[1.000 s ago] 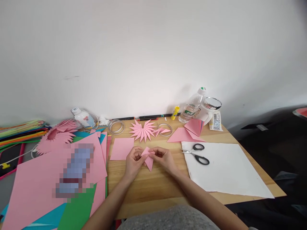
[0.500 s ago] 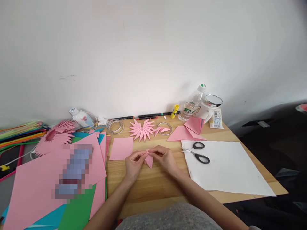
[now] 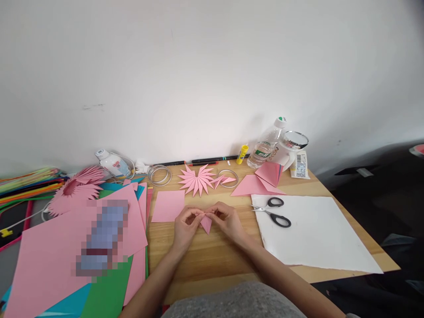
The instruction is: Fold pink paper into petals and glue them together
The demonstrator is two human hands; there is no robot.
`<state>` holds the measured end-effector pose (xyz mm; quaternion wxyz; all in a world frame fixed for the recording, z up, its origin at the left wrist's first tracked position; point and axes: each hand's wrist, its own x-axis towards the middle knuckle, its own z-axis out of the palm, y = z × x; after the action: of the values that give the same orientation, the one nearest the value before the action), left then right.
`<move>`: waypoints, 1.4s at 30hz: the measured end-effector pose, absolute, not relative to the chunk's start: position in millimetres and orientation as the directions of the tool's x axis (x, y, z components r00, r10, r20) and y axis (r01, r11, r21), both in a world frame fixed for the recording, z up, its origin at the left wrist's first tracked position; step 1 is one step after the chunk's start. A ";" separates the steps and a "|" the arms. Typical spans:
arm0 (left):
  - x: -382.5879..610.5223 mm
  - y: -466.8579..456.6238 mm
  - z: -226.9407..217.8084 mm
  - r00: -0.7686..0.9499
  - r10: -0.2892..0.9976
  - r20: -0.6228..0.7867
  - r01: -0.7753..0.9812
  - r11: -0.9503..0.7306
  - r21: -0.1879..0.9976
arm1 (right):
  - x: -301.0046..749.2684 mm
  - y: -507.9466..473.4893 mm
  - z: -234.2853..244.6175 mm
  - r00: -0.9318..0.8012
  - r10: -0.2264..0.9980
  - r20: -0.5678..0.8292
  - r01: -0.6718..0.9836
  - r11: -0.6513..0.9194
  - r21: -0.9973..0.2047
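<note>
Both hands pinch a small folded pink paper piece (image 3: 206, 223) over the middle of the wooden table (image 3: 212, 256). My left hand (image 3: 186, 225) grips its left top edge with closed fingers. My right hand (image 3: 227, 219) pinches the right top edge. The piece's point hangs downward between them. A flat pink paper square (image 3: 168, 206) lies just left of my left hand. Behind the hands lies a pink spiky paper fan (image 3: 196, 179), made of similar folded points.
Black-handled scissors (image 3: 274, 213) rest on a large white sheet (image 3: 314, 234) at right. Pink, green and blue card sheets (image 3: 66, 247) cover the left. At the back wall stand a water bottle (image 3: 266, 145), a yellow glue stick (image 3: 243, 154), metal rings (image 3: 160, 175) and pens (image 3: 212, 160).
The hands have drawn closer together on the pink piece, folding it smaller; less of the paper shows below the fingers than a second ago.
</note>
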<state>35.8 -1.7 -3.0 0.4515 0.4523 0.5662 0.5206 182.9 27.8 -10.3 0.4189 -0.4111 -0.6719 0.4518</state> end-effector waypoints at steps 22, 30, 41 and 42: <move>31.7 -1.4 -8.4 -0.169 0.971 -0.169 -0.139 0.146 0.979 | 184.1 31.8 -8.2 -0.275 0.961 -0.009 -0.056 -0.026 -0.998; 29.2 -3.6 -10.5 -0.091 0.990 -0.109 -0.078 0.102 0.992 | 183.5 29.4 -6.8 -0.271 0.962 0.000 -0.036 -0.010 -0.999; 32.0 -0.3 -10.4 -0.111 0.981 -0.159 -0.108 0.147 0.983 | 182.1 28.4 -7.5 -0.319 0.944 -0.079 -0.124 -0.125 -0.984; 31.9 -0.3 -10.6 -0.128 0.979 -0.159 -0.118 0.144 0.983 | 182.4 29.0 -7.3 -0.328 0.942 -0.073 -0.143 -0.126 -0.982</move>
<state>31.9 -0.3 -10.6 0.5274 0.3971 0.5421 0.5200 182.4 29.0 -7.3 0.4249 -0.3945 -0.5065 0.6382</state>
